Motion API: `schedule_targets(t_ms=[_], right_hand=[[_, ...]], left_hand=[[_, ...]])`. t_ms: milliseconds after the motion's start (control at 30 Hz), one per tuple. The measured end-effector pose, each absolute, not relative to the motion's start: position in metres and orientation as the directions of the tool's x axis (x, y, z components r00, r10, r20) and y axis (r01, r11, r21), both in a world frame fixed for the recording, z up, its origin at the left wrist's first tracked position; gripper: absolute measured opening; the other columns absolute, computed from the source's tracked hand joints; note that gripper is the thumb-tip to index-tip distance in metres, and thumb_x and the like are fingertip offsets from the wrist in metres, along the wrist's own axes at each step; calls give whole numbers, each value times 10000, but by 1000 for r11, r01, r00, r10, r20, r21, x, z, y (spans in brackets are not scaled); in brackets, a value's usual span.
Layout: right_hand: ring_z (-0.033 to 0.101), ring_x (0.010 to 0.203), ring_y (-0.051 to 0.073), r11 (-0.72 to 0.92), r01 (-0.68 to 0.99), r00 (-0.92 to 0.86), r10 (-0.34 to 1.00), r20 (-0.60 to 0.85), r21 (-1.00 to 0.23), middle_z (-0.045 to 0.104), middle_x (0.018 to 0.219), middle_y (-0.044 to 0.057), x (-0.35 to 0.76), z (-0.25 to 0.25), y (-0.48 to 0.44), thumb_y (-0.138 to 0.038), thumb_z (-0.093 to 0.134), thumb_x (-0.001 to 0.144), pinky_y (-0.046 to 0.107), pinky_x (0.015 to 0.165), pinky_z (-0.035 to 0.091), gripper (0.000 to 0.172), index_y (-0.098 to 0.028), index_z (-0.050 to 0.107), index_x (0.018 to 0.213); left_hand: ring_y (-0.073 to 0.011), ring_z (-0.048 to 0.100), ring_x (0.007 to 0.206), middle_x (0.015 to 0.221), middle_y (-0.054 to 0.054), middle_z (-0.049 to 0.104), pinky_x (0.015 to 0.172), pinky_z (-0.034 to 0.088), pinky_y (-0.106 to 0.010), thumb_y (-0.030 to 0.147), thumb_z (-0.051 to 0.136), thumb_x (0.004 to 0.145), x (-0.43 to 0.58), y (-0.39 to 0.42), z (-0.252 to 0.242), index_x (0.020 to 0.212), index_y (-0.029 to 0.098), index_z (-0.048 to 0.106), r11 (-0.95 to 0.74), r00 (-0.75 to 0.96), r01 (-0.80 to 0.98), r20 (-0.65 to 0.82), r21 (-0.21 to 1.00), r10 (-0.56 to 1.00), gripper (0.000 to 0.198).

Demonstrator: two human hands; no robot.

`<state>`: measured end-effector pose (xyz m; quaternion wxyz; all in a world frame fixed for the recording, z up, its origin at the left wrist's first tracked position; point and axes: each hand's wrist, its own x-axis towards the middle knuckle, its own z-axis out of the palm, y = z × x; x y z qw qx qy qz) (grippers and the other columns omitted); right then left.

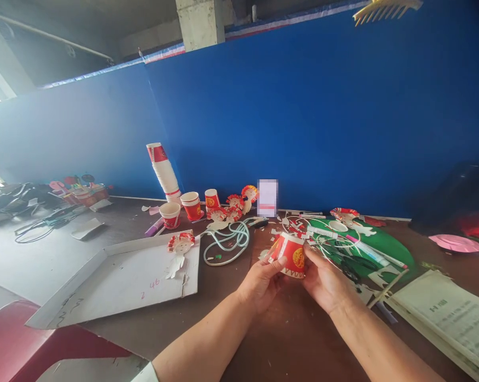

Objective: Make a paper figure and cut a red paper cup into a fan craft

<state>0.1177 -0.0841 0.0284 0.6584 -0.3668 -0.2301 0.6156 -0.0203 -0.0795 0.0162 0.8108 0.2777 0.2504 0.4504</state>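
Between my two hands is a red paper cup (290,252) with a gold emblem, held upside down above the brown table. A zigzag line runs round the cup near its lower rim. My left hand (261,284) grips its left side, thumb on the front. On the other side my right hand (327,281) has its fingers closed against the cup; some fingertips are hidden behind it. Just behind the hands lie a white cable, markers (372,254) and dark-handled scissors (353,268) on a green sheet (398,249).
To the left lies a white cardboard tray (120,307) with a cut-paper figure (179,252). Behind it stand a tall leaning cup stack (163,172) and several red cups (191,207). A pale coiled cord (233,244) lies mid-table. An open book (446,313) is at right, before a blue partition (303,122).
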Motion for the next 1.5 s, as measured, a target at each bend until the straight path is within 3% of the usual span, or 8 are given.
schedule_targets(t_ms=[233, 367, 533, 800, 967, 1167, 1333, 1500], right_hand=[[642, 767, 177, -30, -660, 61, 994, -92, -751, 720, 891, -7, 119, 24, -84, -260, 678, 759, 272, 579, 499, 205, -254, 678, 965], [637, 691, 172, -89, -682, 35, 987, -154, -726, 719, 801, -4, 119, 24, -82, -315, 632, 785, 292, 592, 508, 109, -241, 670, 856], [670, 747, 216, -119, -623, 55, 979, -196, -773, 738, 867, 21, 119, 28, -84, -440, 650, 776, 329, 610, 527, 265, -242, 678, 950], [666, 675, 170, -131, -562, 118, 964, -236, -816, 748, 863, -2, 121, 27, -86, -427, 713, 725, 267, 546, 508, 334, -266, 701, 1018], [675, 710, 172, -135, -506, 90, 974, -208, -852, 751, 933, 26, 121, 33, -90, -422, 724, 719, 247, 521, 498, 437, -259, 690, 1123], [683, 788, 193, -138, -437, 50, 983, -177, -889, 740, 1013, 40, 116, 38, -94, -424, 707, 755, 228, 499, 481, 457, -260, 660, 1180], [692, 795, 215, -209, -542, -31, 973, -230, -814, 744, 980, 51, 115, 37, -96, -427, 691, 768, 274, 549, 528, 410, -244, 675, 1134], [697, 761, 224, -227, -597, -20, 963, -268, -770, 750, 914, 41, 120, 33, -96, -392, 706, 756, 317, 591, 558, 336, -240, 694, 1055]], left_hand=[[-127, 614, 804, 1016, -91, 673, 675, 466, -190, 262, 775, 696, -22, -80, 23, 1084, 145, 679, 431, 490, -625, -102, 651, 866, 417], [-152, 628, 825, 1039, -110, 676, 710, 478, -221, 245, 789, 671, -22, -78, 22, 1065, 128, 681, 403, 448, -636, -110, 659, 887, 425], [-156, 642, 781, 979, -99, 698, 699, 482, -228, 247, 815, 635, -22, -78, 21, 1030, 127, 693, 421, 447, -582, -158, 696, 880, 431], [-207, 662, 849, 1018, -120, 699, 740, 519, -287, 314, 781, 685, -25, -78, 22, 1089, 130, 673, 419, 509, -571, -95, 706, 855, 457], [-198, 666, 791, 935, -100, 712, 716, 535, -305, 328, 759, 711, -28, -75, 23, 1014, 128, 683, 430, 461, -608, -145, 668, 876, 370], [-159, 659, 727, 929, -63, 705, 636, 523, -253, 335, 766, 701, -37, -71, 28, 1001, 171, 676, 464, 454, -609, -198, 643, 869, 354], [-203, 654, 807, 1023, -117, 687, 711, 521, -309, 424, 754, 701, -41, -73, 31, 1100, 160, 668, 422, 504, -535, -125, 732, 855, 486], [-203, 641, 818, 971, -123, 694, 739, 477, -281, 463, 781, 653, -41, -77, 35, 1055, 138, 696, 382, 504, -457, -120, 803, 855, 524]])
